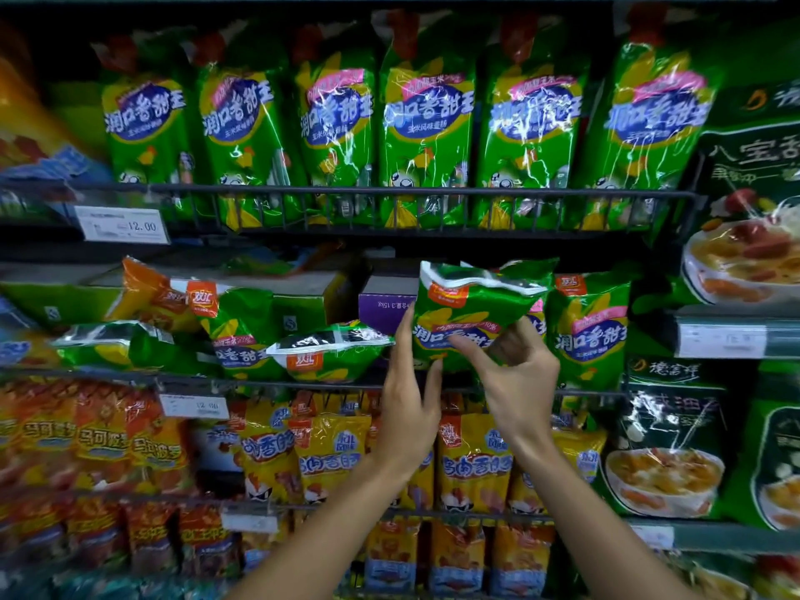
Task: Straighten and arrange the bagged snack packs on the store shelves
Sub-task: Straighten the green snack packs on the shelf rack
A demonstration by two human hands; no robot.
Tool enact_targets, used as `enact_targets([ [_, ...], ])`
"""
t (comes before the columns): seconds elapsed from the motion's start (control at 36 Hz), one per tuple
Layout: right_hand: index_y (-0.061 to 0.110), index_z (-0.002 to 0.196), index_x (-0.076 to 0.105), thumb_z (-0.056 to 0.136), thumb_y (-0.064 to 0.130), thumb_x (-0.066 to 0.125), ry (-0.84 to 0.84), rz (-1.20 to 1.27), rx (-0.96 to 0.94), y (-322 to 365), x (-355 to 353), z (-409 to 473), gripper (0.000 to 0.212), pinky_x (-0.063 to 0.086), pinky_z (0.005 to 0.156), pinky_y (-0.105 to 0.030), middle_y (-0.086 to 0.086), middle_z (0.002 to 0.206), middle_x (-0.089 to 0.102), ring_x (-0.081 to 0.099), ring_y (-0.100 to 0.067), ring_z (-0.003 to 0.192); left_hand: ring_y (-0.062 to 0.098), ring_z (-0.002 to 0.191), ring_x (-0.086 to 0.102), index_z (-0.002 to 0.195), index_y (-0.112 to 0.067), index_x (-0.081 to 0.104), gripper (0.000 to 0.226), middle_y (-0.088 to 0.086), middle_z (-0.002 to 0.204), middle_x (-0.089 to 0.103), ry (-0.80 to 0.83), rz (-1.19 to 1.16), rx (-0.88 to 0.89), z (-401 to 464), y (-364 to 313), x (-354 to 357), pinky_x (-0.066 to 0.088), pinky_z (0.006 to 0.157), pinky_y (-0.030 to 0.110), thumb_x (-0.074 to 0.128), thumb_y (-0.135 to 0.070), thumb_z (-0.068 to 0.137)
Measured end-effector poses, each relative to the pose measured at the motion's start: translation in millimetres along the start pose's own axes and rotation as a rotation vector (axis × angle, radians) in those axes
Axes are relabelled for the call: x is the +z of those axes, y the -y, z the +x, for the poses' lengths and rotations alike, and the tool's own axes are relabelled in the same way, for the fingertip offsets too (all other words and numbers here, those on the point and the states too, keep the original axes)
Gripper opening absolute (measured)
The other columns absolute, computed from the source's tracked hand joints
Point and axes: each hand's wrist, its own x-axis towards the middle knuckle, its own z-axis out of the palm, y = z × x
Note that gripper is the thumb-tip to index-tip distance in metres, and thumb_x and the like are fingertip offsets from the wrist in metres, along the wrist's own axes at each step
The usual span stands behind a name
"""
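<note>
the right hand (517,374) sits just right of the frame's centre with fingers and thumb curled in a pinch on the lower edge of a green snack pack (472,313), while the left hand (409,383) stands beside it with fingers straight and fairly flat, fingertips touching the pack's left side and nothing gripped. the pack is held upright in front of the middle shelf (303,385), its top seal crumpled and leaning a little to the right, just beside an upright green pack (591,335) of the same kind at right. to the left along that shelf a fallen pack (329,355) lies on its side with its seal pointing left, and further left more green and orange bags slump over each other, with a purple carton (383,307) behind them. in the upper half of the frame a neat green row (426,132) stands behind a wire rail (411,192), with a price tag (123,225) at upper left; yellow bags (329,452) fill the shelf below the hands. as a judgement, the pinch is low and slight on slick film, so the bag could slip or fold over when set down; it may also topple against its neighbour if released before its base sits flat, and the left forearm could nudge the fallen pack off the shelf's edge
</note>
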Motion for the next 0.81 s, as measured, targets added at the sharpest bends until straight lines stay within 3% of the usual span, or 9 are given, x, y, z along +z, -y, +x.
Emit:
enact_targets([
  [0.11, 0.002, 0.123, 0.061, 0.072, 0.051, 0.087, 0.069, -0.015, 0.076, -13.5, 8.7, -0.1, 0.075, 0.060, 0.088, -0.037, -0.002, 0.103, 0.072, 0.070, -0.015, 0.102, -0.027, 0.140, 0.008, 0.153, -0.051, 0.005, 0.069, -0.060, 0.145, 0.005, 0.023, 0.012, -0.080, 0.8, 12.6, -2.3, 0.013, 0.110, -0.002, 0.051, -0.028, 0.106],
  [0.22, 0.004, 0.143, 0.052, 0.073, 0.060, 0.081, 0.108, -0.171, 0.091, -15.6, 12.3, 8.6, 0.094, 0.055, 0.101, -0.034, -0.003, 0.128, 0.067, 0.063, -0.016, 0.119, -0.027, 0.137, 0.017, 0.156, -0.051, 0.011, 0.071, -0.047, 0.149, 0.020, 0.064, 0.013, -0.145, 2.9, 23.4, -5.4, 0.021, 0.103, -0.006, 0.055, -0.031, 0.104],
  [0.33, 0.001, 0.137, 0.054, 0.073, 0.068, 0.074, 0.137, -0.281, 0.068, -19.5, 12.5, 11.4, 0.094, 0.051, 0.083, -0.017, 0.000, 0.101, 0.068, 0.064, -0.009, 0.092, -0.025, 0.126, 0.028, 0.157, -0.034, 0.019, 0.067, -0.028, 0.142, 0.034, 0.101, 0.126, -0.199, 5.8, 30.3, -9.8, 0.024, 0.095, -0.006, 0.058, -0.033, 0.102],
  [0.42, 0.011, 0.151, 0.045, 0.076, 0.049, 0.083, 0.090, -0.202, 0.085, -16.8, 14.8, 2.7, 0.092, 0.046, 0.098, -0.013, 0.003, 0.132, 0.064, 0.061, -0.008, 0.119, -0.002, 0.133, 0.041, 0.157, -0.029, 0.023, 0.067, -0.017, 0.146, 0.044, 0.130, 0.228, -0.191, 6.2, 36.6, -16.2, 0.035, 0.102, 0.013, 0.058, -0.041, 0.100],
  [0.47, 0.019, 0.146, 0.050, 0.079, 0.036, 0.085, 0.025, -0.048, 0.076, -18.8, 16.1, -5.7, 0.078, 0.048, 0.097, -0.010, 0.011, 0.132, 0.061, 0.060, 0.003, 0.117, 0.011, 0.133, 0.050, 0.156, -0.024, 0.028, 0.067, -0.005, 0.148, 0.051, 0.152, 0.277, -0.196, 7.1, 39.6, -19.5, 0.042, 0.102, 0.021, 0.056, -0.045, 0.099],
  [0.56, 0.018, 0.137, 0.060, 0.085, 0.020, 0.082, -0.100, 0.042, 0.008, -27.2, 13.7, -18.2, 0.056, 0.055, 0.099, -0.024, 0.010, 0.128, 0.067, 0.064, -0.001, 0.118, 0.020, 0.133, 0.051, 0.157, -0.021, 0.027, 0.070, 0.001, 0.148, 0.052, 0.184, 0.322, -0.227, 9.3, 40.7, -22.2, 0.048, 0.105, 0.033, 0.052, -0.051, 0.099],
  [0.61, 0.024, 0.137, 0.060, 0.087, 0.023, 0.079, -0.067, -0.021, -0.027, -31.8, 14.0, -23.2, 0.053, 0.054, 0.100, -0.024, 0.013, 0.126, 0.068, 0.064, 0.000, 0.117, 0.021, 0.130, 0.053, 0.157, -0.020, 0.027, 0.069, 0.003, 0.147, 0.054, 0.195, 0.355, -0.209, 9.9, 41.3, -23.1, 0.050, 0.103, 0.035, 0.050, -0.051, 0.100],
  [0.72, 0.036, 0.152, 0.041, 0.090, 0.041, 0.070, 0.070, -0.274, -0.064, -41.2, 15.4, -27.5, 0.068, 0.045, 0.092, -0.002, 0.016, 0.119, 0.066, 0.063, 0.002, 0.107, 0.020, 0.121, 0.061, 0.158, -0.022, 0.021, 0.067, 0.000, 0.141, 0.058, 0.200, 0.483, -0.121, 10.5, 39.4, -27.2, 0.055, 0.094, 0.039, 0.043, -0.054, 0.103],
  [0.81, 0.038, 0.155, 0.035, 0.095, 0.045, 0.065, 0.092, -0.363, -0.082, -45.0, 16.3, -24.2, 0.068, 0.058, 0.080, -0.016, 0.010, 0.102, 0.074, 0.071, -0.010, 0.087, 0.017, 0.118, 0.063, 0.160, -0.022, 0.020, 0.067, -0.002, 0.142, 0.059, 0.189, 0.516, -0.071, 12.2, 35.4, -29.1, 0.055, 0.091, 0.035, 0.041, -0.052, 0.104],
])
